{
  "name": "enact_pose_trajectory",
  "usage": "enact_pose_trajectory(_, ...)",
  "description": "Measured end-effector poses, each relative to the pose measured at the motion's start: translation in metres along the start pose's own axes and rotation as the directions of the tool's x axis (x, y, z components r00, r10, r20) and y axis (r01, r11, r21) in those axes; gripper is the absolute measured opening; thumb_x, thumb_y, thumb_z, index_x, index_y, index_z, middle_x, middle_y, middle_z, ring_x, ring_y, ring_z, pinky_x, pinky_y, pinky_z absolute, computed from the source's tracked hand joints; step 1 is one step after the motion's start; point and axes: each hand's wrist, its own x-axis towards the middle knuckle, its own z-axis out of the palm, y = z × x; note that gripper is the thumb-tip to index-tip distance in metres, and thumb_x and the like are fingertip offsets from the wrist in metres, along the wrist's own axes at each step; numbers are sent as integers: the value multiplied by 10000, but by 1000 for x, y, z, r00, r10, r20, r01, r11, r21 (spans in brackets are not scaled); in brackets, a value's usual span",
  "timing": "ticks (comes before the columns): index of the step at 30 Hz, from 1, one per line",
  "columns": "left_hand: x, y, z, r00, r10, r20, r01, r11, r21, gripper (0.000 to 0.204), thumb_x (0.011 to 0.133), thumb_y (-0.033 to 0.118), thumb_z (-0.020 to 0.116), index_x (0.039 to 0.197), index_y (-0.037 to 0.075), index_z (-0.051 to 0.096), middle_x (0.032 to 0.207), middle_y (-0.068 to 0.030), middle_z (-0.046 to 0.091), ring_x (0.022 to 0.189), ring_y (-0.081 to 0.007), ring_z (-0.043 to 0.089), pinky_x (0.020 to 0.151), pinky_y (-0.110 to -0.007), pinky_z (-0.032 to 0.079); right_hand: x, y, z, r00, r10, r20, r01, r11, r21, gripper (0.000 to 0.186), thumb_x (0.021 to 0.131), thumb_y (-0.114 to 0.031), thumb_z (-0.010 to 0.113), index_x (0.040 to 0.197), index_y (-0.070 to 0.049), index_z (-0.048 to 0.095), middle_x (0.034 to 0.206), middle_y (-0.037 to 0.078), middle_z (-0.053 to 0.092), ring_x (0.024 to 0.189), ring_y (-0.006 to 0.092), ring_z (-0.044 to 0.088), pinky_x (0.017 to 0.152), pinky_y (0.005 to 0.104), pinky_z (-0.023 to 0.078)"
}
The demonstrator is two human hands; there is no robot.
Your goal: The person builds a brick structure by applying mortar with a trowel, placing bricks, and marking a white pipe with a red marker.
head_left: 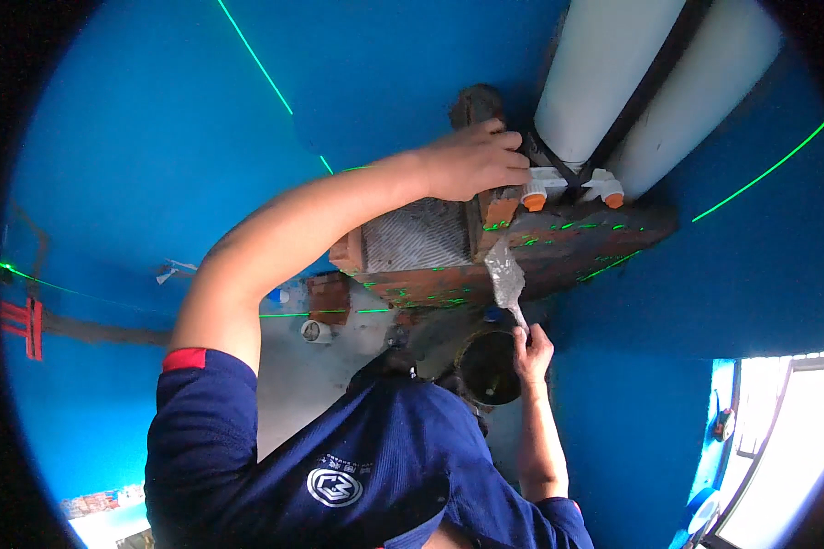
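Observation:
Reaching across to the top of a brickwork structure [522, 265], my left hand [478, 165] has its fingers curled over a brick [501, 209]. The hand covers much of that brick. My right hand [533, 352] grips the handle of a trowel [505, 274], whose blade points up and is coated in grey mortar. The blade lies against or very close to the brick's lower end; I cannot tell which. Left of the brick is a grey panel [417, 236] with combed ridges. A lump of mortar [476, 102] shows just beyond my left hand.
Two thick white pipes [604, 73] rise at the far right, with a white bracket with orange ends [572, 183] at their base. A dark bucket [488, 368] stands below. Loose bricks [328, 297] and a white pipe stub [315, 331] sit lower left. Green laser lines cross the blue walls [156, 165].

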Motion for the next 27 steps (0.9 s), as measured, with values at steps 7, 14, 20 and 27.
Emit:
enact_pose_trajectory(7, -69, 55, 4, 762, -546, -350, 505, 838, -207, 511, 782, 38, 638, 1273, 158, 568, 1229, -59, 593, 1029, -275, 540, 873, -390, 448, 36, 12, -43, 984, -89, 152, 122, 966, -226, 374, 860, -414, 650, 771, -60, 571, 705, 150, 577, 646, 372, 584, 557, 442, 444)
enact_pose_trajectory(14, -282, 216, 164, 129, -972, 195, 877, 20, -480, 514, 721, 76, 732, 1208, 117, 573, 1192, -136, 613, 1178, -366, 523, 971, -461, 441, 101, 44, -73, 931, -194, 310, 274, 931, -241, 341, 853, -404, 660, 922, -71, 632, 802, 165, 640, 736, 401, 611, 592, 460, 479)
enact_pose_trajectory(20, -513, 440, 244, 44, -529, 847, 999, 21, -38, 519, 609, 513, 785, 869, 78, 673, 928, -148, 652, 881, -340, 607, 783, -445, 473, 129, 39, -95, 878, -349, 326, 405, 907, -120, 353, 885, -414, 632, 925, -63, 630, 831, 179, 631, 752, 417, 599, 610, 446, 471)
enact_pose_trajectory(27, -537, 532, 259, 38, -742, 669, 873, -300, -383, 504, 686, 574, 670, 545, 99, 575, 546, -116, 546, 607, -331, 589, 582, -458, 436, 120, 55, -116, 909, -289, 299, 372, 886, -275, 347, 905, -391, 607, 843, -50, 597, 732, 166, 573, 650, 370, 550, 566, 432, 427)
